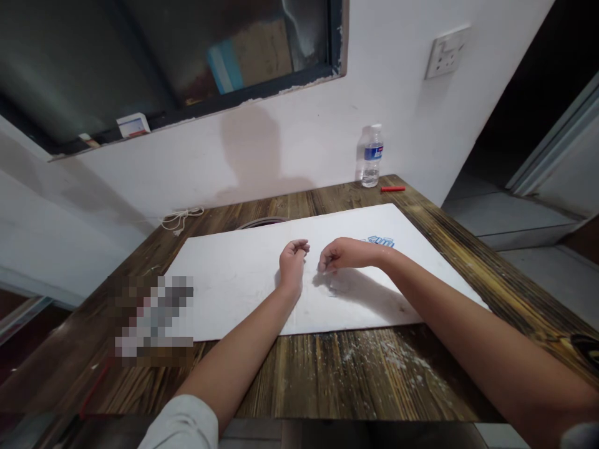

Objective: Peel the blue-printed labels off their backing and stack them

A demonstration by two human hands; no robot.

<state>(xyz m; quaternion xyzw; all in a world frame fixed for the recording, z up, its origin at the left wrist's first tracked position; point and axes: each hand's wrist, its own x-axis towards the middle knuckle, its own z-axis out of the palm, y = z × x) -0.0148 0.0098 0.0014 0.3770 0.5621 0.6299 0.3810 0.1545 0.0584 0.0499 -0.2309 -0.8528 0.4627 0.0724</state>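
A white board (pixel 234 274) lies flat on the wooden table. Over its middle is my left hand (pixel 292 263), fingers curled inward toward the thumb; whether anything is in them is hidden. Facing it, a short gap to the right, my right hand (pixel 345 254) is bent down with fingertips pinched together. What they grip, if anything, is too small to make out. Just below that hand a faint clear patch (pixel 340 287) shows in its shadow on the board. Several small blue-edged clear pieces (pixel 381 241) lie behind my right wrist, partly covered by it.
Beyond the board on the wooden table (pixel 299 374) stand a water bottle (pixel 372 159) and, beside it, a red pen-like stick (pixel 392 188). A white cord (pixel 180 216) lies at the back left. White crumbs (pixel 397 358) dot the near edge. A blurred patch (pixel 156 318) hides the left side.
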